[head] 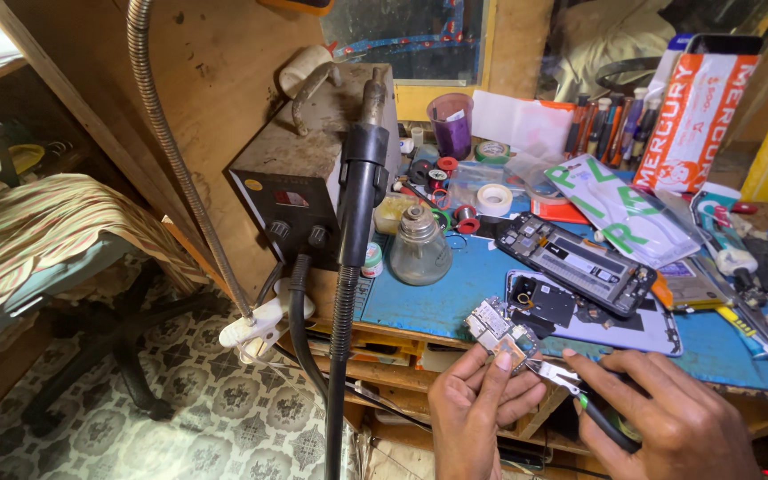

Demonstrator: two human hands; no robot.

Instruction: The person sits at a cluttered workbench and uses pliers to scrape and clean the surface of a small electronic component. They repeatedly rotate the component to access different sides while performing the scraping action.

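left hand (482, 404) pinching circuit board (501, 331) just off bench (437, 307) front edge | right hand (668, 418) gripping tweezers (555, 372), tips at board edge | phone frame (577, 261), back cover (597, 316) lie stripped on bench; board not refitted

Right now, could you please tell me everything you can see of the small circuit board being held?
The circuit board is small and irregular, with silvery metal shields and tiny components on a pale base. It is held tilted above the blue bench's front edge, pinched by the left hand. The metal tip of the pliers in the right hand meets its lower right corner.
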